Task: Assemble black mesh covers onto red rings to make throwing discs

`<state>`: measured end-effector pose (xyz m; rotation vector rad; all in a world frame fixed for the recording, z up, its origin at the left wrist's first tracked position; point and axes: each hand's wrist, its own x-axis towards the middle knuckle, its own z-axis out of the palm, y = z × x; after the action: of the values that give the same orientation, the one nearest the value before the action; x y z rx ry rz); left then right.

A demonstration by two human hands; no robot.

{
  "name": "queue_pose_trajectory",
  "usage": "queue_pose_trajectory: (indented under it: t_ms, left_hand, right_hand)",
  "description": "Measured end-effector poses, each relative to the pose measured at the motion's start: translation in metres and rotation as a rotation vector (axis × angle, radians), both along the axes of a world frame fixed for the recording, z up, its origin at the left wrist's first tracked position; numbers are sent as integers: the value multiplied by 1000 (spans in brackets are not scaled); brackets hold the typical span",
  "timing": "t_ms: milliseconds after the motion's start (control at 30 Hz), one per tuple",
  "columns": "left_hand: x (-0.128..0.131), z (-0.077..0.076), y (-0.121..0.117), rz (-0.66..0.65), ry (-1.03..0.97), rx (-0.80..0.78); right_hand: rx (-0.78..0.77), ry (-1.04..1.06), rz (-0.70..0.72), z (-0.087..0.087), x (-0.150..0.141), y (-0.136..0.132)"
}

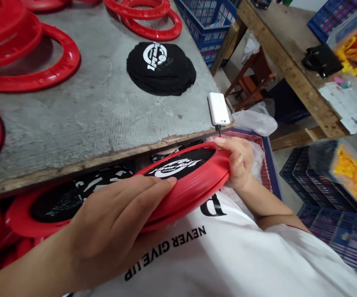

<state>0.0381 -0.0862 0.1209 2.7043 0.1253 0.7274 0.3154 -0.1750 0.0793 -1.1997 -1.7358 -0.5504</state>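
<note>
A red-rimmed disc [193, 185] with black cloth and a white printed logo in its middle is tilted between my hands, just off the table's front edge and close to my shirt. My left hand [119, 218] lies over its near left rim, fingers pressed together and the thumb hidden. At the far right end, my right hand [238, 163] grips the rim with its thumb on top. Below the table edge, another red-rimmed disc [14, 214] with a black centre rests left of my left hand, among more red rings.
On the grey table [104, 111] lie a black printed cloth cover [161, 68], a white power bank [218, 108] with a cable, and red rings [70, 57] in stacks. Blue crates [203, 24] stand behind. To the right are a wooden bench [290, 53] and bagged yellow pieces [351, 169].
</note>
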Motion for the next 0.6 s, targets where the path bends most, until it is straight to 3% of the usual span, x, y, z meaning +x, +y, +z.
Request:
queue_pose_trajectory:
  t_ms: [133,300,500,600]
  left_hand:
    - [-3,4,-1,12,-14,29]
    - [-1,5,-4,25,-12,47]
    - [1,6,-3,0,34,-59]
    - [1,9,-1,22,54,-149]
  right_hand:
    - [24,0,-5,5,-4,-3]
    - [-132,81,13,11,-2,-8]
    - [-130,50,15,5,3,-12]
    - [-42,11,64,0,7,-14]
